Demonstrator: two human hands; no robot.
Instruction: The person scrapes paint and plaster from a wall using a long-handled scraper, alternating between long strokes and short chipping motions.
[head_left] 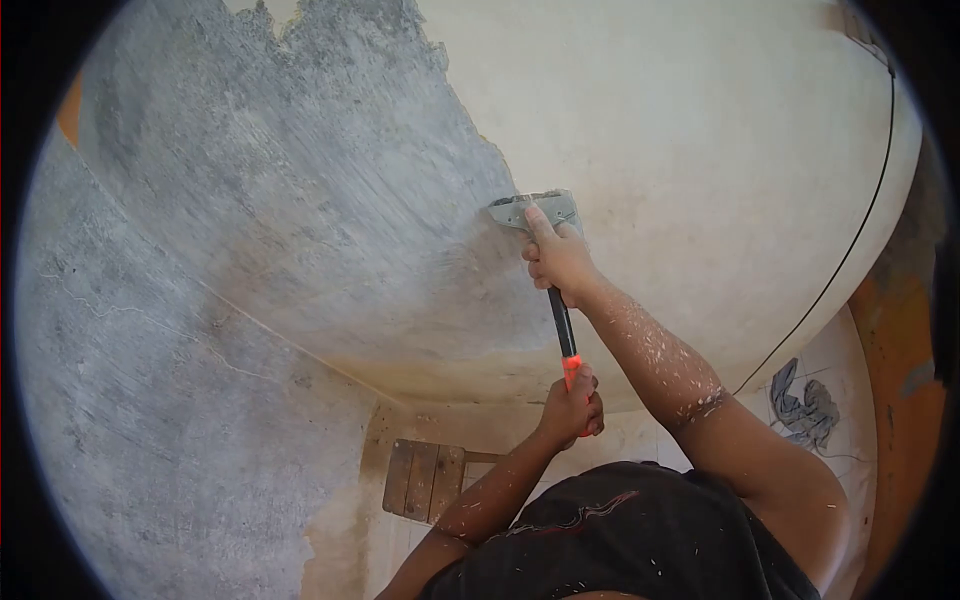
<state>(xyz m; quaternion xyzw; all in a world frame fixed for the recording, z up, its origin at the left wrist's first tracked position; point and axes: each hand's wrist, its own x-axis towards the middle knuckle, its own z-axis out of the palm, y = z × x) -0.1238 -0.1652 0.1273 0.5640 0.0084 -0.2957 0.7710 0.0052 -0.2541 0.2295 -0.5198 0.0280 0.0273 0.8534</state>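
Observation:
A long-handled scraper has a wide grey head, a black shaft and an orange-red grip. Its head rests on the wall where the bare grey surface meets the cream paint layer. My right hand is wrapped round the shaft just below the head, with the thumb laid on the head. Lower down, my left hand is closed round the orange-red grip. Pale flakes cling to both forearms.
A small wooden stool stands low, left of my left forearm. A grey cloth lies on the floor at the right. A black cable hangs down the right side of the wall. Another grey wall meets this one at the left.

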